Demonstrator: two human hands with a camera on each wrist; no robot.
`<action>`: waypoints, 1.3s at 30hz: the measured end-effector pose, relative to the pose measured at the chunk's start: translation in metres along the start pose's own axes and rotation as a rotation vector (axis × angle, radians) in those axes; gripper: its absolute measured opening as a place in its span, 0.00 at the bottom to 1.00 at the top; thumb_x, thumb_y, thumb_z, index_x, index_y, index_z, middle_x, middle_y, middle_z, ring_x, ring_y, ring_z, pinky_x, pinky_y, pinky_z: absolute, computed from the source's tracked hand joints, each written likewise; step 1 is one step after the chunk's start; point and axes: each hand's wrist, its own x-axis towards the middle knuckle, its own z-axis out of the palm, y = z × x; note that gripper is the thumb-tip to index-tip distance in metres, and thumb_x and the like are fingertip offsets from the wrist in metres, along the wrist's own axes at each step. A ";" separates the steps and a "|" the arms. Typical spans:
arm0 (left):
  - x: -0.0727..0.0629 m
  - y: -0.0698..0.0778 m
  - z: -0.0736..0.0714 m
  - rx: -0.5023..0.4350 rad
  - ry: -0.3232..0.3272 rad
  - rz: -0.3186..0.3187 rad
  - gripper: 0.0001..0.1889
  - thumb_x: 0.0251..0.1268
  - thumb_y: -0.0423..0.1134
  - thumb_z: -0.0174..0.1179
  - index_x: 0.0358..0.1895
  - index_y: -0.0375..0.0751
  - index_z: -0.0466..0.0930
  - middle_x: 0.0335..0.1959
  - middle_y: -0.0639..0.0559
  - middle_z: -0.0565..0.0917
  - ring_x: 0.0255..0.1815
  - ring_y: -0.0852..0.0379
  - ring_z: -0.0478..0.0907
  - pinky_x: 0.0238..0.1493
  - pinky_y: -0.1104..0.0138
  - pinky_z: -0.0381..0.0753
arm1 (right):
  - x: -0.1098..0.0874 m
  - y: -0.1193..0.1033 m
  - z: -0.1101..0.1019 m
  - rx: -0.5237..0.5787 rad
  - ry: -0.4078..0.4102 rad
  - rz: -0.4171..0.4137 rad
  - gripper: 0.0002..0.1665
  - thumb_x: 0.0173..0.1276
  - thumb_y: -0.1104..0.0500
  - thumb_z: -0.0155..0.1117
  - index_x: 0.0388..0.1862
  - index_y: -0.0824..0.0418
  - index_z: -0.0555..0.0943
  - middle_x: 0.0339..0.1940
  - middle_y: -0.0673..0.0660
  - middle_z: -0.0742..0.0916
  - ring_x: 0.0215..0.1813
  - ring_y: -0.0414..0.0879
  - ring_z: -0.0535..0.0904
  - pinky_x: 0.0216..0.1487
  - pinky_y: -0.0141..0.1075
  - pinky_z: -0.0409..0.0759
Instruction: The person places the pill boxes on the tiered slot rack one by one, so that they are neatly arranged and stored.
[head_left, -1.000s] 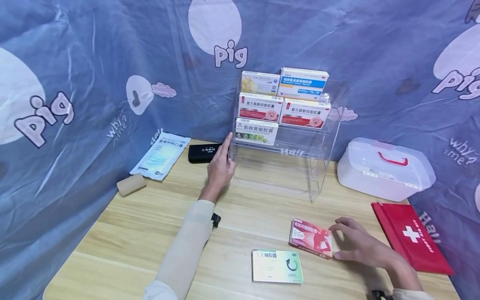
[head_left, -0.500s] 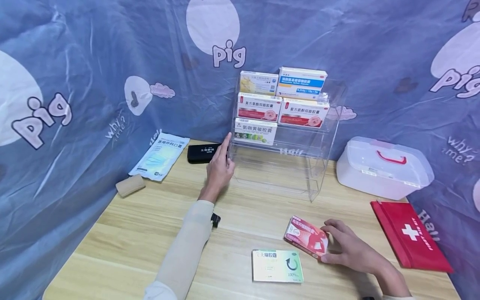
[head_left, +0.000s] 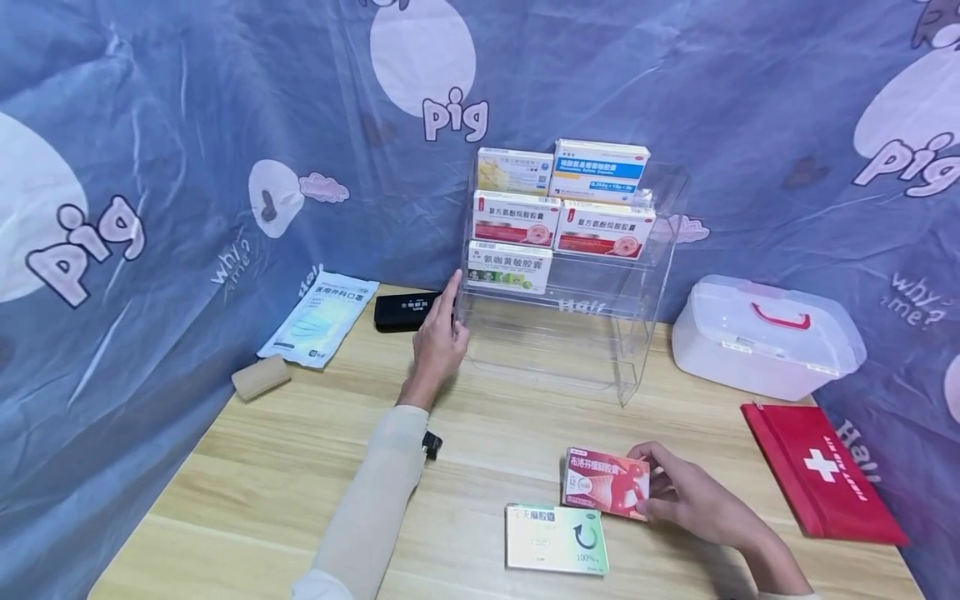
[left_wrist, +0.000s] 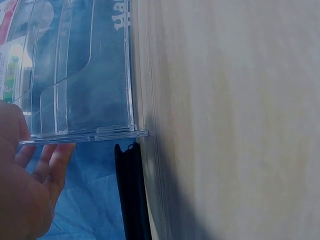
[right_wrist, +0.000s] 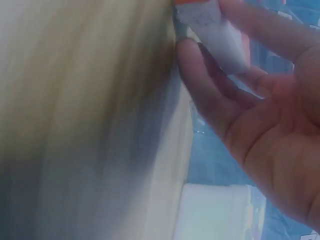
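Note:
My right hand (head_left: 693, 496) pinches a red-and-pink medicine box (head_left: 600, 482) at its right end, thumb in front and fingers behind. The box is tilted up, its front facing me; its white end (right_wrist: 212, 30) shows in the right wrist view. A yellow-green medicine box (head_left: 555, 540) lies flat just in front of it. My left hand (head_left: 438, 342) holds the left side of a clear acrylic display rack (head_left: 555, 333). In the left wrist view, fingers (left_wrist: 59, 162) touch the outer face of its side panel, with the thumb at the front edge.
Several medicine boxes (head_left: 513, 221) fill the rack's upper tiers. A black case (head_left: 401, 312), a mask packet (head_left: 322, 321) and a tan roll (head_left: 260, 377) are at left. A white lidded box (head_left: 765, 342) and a red first aid pouch (head_left: 821, 471) stand at right.
My right hand has taken hold of the red-and-pink box, moved it left and tilted it up towards me. The left hand stays at the rack.

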 end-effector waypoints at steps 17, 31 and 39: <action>0.003 0.000 -0.001 0.012 0.017 0.009 0.52 0.65 0.25 0.58 0.88 0.68 0.51 0.76 0.46 0.78 0.45 0.40 0.82 0.34 0.48 0.81 | 0.013 -0.008 -0.015 -0.043 0.336 -0.113 0.35 0.67 0.73 0.72 0.72 0.65 0.75 0.56 0.66 0.87 0.50 0.31 0.86 0.48 0.30 0.88; 0.000 -0.001 0.000 0.012 0.018 0.000 0.51 0.64 0.25 0.57 0.88 0.67 0.52 0.75 0.46 0.79 0.44 0.39 0.82 0.33 0.48 0.80 | 0.052 -0.045 -0.064 -0.086 0.714 -0.231 0.37 0.65 0.81 0.68 0.74 0.72 0.75 0.53 0.69 0.86 0.50 0.18 0.80 0.49 0.15 0.80; 0.000 -0.001 0.001 0.009 0.010 -0.008 0.51 0.65 0.26 0.56 0.88 0.69 0.51 0.75 0.46 0.79 0.43 0.39 0.82 0.33 0.48 0.79 | 0.083 -0.071 -0.101 -0.078 0.889 -0.253 0.38 0.66 0.81 0.67 0.75 0.68 0.76 0.56 0.51 0.83 0.51 0.20 0.79 0.53 0.14 0.78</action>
